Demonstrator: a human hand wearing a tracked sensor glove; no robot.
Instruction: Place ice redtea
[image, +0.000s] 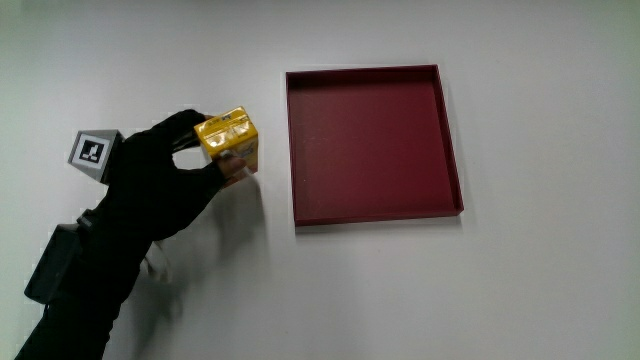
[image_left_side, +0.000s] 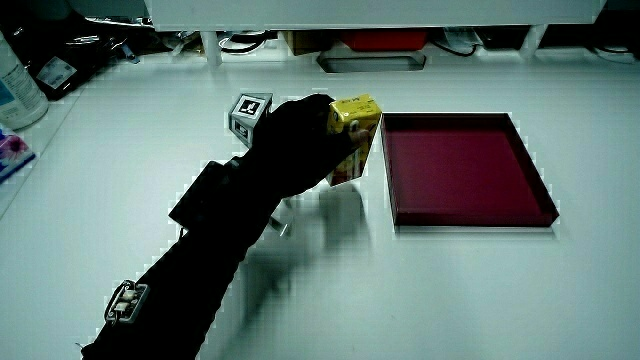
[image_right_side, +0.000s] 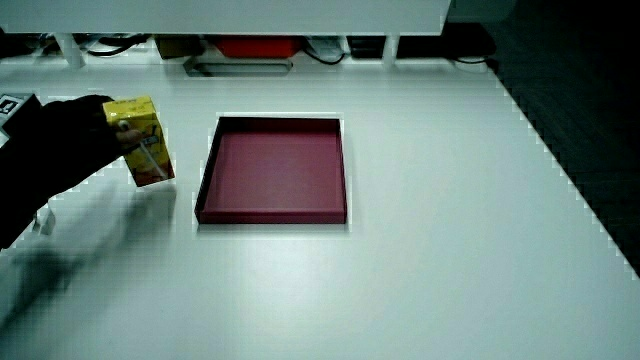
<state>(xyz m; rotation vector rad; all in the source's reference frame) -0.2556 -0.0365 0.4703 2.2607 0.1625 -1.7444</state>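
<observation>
A yellow ice red tea carton (image: 230, 142) is gripped upright by the gloved hand (image: 185, 160), fingers curled around its top. The carton is held beside the dark red tray (image: 452, 150), a short gap away from the tray's nearest wall. In both side views the carton (image_left_side: 352, 132) (image_right_side: 140, 140) looks lifted slightly off the table, with the hand (image_left_side: 300, 145) (image_right_side: 60, 140) wrapped around it. The tray (image_left_side: 545, 205) (image_right_side: 270, 215) holds nothing. A patterned cube (image: 92, 152) sits on the back of the hand.
A low partition with cables and boxes under it runs along the table's edge farthest from the person (image_left_side: 370, 40). A pale bottle (image_left_side: 15, 90) stands at the table's edge in a side view. White tabletop (image: 540, 290) surrounds the tray.
</observation>
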